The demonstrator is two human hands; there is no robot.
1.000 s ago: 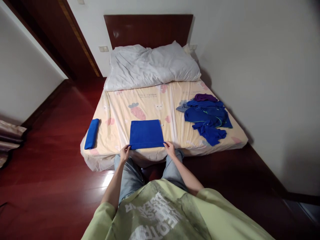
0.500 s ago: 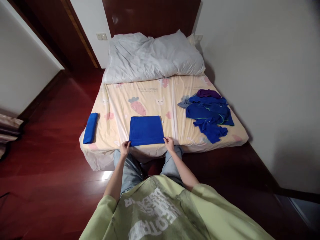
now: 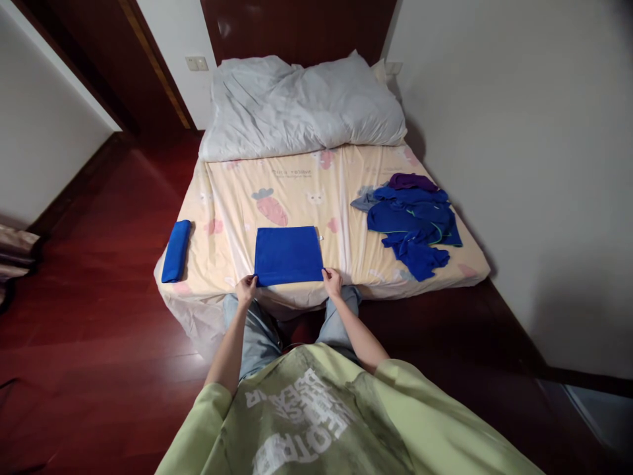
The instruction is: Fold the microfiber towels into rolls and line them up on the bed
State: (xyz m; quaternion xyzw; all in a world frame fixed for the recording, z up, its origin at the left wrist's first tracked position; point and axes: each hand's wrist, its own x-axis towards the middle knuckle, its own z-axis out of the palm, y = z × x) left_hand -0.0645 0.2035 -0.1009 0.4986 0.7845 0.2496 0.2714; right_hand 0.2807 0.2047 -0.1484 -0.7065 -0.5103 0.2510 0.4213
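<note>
A blue towel (image 3: 289,254), folded into a flat rectangle, lies at the near edge of the bed with a small white tag at its right side. My left hand (image 3: 246,289) pinches its near left corner. At the near right corner, my right hand (image 3: 331,282) grips the cloth between thumb and fingers. A rolled blue towel (image 3: 176,251) rests apart to the left, close to the bed's left edge. Over on the right is a loose heap of blue cloths (image 3: 413,221), with a purple cloth (image 3: 413,182) and a grey cloth (image 3: 364,198) at its far side.
The bed (image 3: 225,198) has a cream sheet printed with carrots. Across its head end lies a bunched white quilt (image 3: 306,109), before a dark headboard (image 3: 297,30). A wall (image 3: 514,145) rises along the right side; dark red floor (image 3: 99,277) surrounds the near and left sides.
Both hands keep their hold on the near corners of the blue towel, which lies almost as before. The whole view has shifted slightly.
</note>
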